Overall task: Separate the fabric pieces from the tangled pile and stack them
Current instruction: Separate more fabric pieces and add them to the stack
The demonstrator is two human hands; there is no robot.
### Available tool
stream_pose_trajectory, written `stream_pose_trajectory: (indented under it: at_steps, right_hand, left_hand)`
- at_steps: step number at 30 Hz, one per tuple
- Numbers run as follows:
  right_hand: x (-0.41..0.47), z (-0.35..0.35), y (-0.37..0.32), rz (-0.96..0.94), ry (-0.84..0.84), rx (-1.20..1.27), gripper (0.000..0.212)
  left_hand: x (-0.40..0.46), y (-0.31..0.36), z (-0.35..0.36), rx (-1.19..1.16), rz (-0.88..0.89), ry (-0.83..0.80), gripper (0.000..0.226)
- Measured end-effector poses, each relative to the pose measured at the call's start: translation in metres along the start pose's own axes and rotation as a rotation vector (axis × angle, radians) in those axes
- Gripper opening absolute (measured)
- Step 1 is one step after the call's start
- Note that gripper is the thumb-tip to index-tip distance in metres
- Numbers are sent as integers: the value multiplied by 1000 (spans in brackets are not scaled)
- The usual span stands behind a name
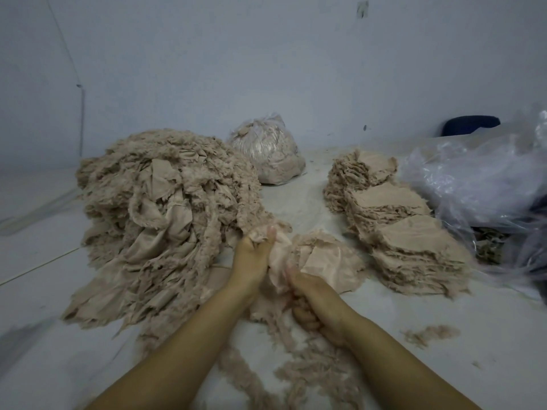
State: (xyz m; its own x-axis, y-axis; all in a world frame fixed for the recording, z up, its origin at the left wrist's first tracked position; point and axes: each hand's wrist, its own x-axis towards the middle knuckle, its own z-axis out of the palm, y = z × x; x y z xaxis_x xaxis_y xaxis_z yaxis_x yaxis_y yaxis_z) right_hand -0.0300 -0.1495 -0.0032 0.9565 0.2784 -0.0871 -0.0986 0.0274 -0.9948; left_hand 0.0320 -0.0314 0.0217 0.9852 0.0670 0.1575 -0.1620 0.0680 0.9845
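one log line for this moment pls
step: separating | left hand: grips fabric piece | right hand: grips same piece | tangled pile: left | stacks: right

Dim, flat bluish light; soft blur throughout; wide-angle bending at edges.

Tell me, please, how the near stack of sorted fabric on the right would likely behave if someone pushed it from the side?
The near stack would probably shear and slump rather than slide whole: its thin layers look loose, with ragged, uneven edges. It may catch on the middle stack, which seems to overlap it. The frayed edges would likely shed more lint onto the floor.
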Motion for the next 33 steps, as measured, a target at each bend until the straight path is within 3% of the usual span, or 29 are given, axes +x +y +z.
stream_pose_trajectory:
  at_steps: [2, 6, 10, 14, 16, 18, 20, 21, 24, 26, 28, 30, 33]
  right_hand:
    - [-1, -2, 0, -16, 33, 32, 35]
    - [-2, -6, -1, -93, 65, 33, 27]
    - [1, -6, 1, -98, 64, 49, 24]
    - [-4, -13, 4, -59, -63, -307, 23]
    - [-4, -14, 2, -116, -47, -422, 51]
    - [-3, -15, -5, -266, 189, -432, 66]
    - [2, -22, -9, -381, 487, -329, 54]
    - [3, -25, -11, -365, 560, -225, 46]
    - [7, -39, -16, -213, 471, 70, 40]
    - [9, -47, -20, -182, 468, 165, 22]
    - [15, -55, -19, -109, 553, 133, 27]
    - [25, -63, -15, -17, 639, -41, 29]
    - [32, -69, -11, 99, 714, -385, 30]
  left_hand:
    - [-2, -5, 7, -40, 4, -1, 22]
    - [16, 0, 3, -201, -56, 188, 26]
    - [21, -1, -1, -218, -62, 201, 23]
    - [28, 4, -8, -290, -107, 255, 25]
    - [30, 8, -11, -196, -90, 184, 24]
    - [25, 14, -5, -139, -104, 3, 21]
    - [21, 20, 5, -144, -145, -202, 20]
    - [19, 23, 11, -149, -169, -302, 22]
    - [21, 28, 27, -83, -201, -497, 29]
    - [26, 27, 35, 33, -151, -459, 23]
    - [33, 22, 38, 107, -118, -357, 14]
    - [39, 13, 38, 199, -106, -299, 17]
    - [41, -7, 35, 381, -102, -338, 23]
